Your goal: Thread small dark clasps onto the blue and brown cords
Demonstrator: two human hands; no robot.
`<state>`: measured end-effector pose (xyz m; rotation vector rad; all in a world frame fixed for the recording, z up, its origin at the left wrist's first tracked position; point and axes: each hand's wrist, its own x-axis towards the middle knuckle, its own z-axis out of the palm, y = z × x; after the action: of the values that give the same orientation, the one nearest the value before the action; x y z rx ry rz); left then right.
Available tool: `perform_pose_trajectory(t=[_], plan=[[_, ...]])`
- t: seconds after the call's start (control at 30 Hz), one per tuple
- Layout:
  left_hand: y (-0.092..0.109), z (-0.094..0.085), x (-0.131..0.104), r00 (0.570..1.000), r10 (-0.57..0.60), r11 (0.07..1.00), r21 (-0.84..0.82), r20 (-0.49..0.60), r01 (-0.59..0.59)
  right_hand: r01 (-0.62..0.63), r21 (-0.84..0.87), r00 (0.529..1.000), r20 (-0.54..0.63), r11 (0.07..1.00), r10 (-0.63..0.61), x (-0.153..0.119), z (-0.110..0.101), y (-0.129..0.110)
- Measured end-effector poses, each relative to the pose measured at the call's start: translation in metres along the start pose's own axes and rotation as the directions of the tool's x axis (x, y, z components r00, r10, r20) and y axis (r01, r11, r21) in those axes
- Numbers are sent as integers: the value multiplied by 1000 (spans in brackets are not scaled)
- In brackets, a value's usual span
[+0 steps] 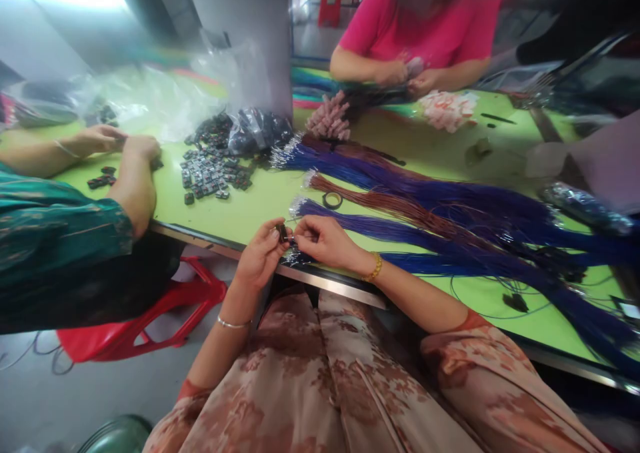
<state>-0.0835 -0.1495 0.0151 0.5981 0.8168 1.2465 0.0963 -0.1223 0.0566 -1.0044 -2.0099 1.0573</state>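
My left hand pinches a small black connector housing above the table's near edge. Close beside it, the fingers of my right hand are closed at the housing's right side, apparently on a thin wire whose end is mostly hidden by the fingers. Just below my fingers lie the metal-tipped ends of a blue wire bundle. Beyond my right hand stretch a purple wire bundle and a brown wire bundle, with a roll of tape between their ends.
A pile of black housings lies ahead on the green table, near clear plastic bags. At left sits a co-worker in a green sleeve on a red stool. Another person in pink works opposite, near pale connectors.
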Motion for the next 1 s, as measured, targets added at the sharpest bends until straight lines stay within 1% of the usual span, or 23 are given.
perform_pose_trajectory(t=[0.1, 0.27, 0.37, 0.43, 0.5, 0.57, 0.63, 0.7, 0.77, 0.87, 1.0], plan=[[-2, 5, -3, 999, -35, 999, -18, 33, 36, 52, -107, 995, -79, 993, -60, -6, -1, -2], [-4, 11, -5, 997, -56, 998, -32, 54, 57, 45, -97, 992, -111, 994, -56, -10, -2, 1], [-6, 12, -5, 999, -40, 999, -14, 28, 41, 23, -46, 993, -118, 999, -29, -11, -1, 3], [-7, 11, -5, 1000, -5, 1000, 24, -22, 5, -10, 22, 993, -117, 1000, 12, -11, -2, 4], [-8, 11, -6, 997, 35, 995, 99, -73, -27, -49, 89, 991, -118, 995, 60, -11, -2, 4], [-7, 11, -8, 992, 55, 981, 192, -109, -33, -80, 137, 989, -115, 987, 96, -11, -3, 5], [-6, 14, -11, 992, 52, 966, 259, -117, -20, -103, 176, 986, -110, 979, 123, -10, -3, 6], [-6, 16, -12, 994, 54, 960, 278, -99, -25, -128, 204, 984, -99, 970, 151, -10, -3, 7], [-7, 19, -11, 994, 81, 971, 231, -75, -62, -149, 220, 981, -93, 964, 173, -10, -2, 9], [-9, 20, -5, 990, 110, 990, 103, -90, -101, -156, 235, 979, -92, 959, 182, -10, 0, 10], [-12, 20, 1, 991, 56, 998, 14, -120, -54, -155, 240, 979, -95, 958, 182, -10, 2, 10]])
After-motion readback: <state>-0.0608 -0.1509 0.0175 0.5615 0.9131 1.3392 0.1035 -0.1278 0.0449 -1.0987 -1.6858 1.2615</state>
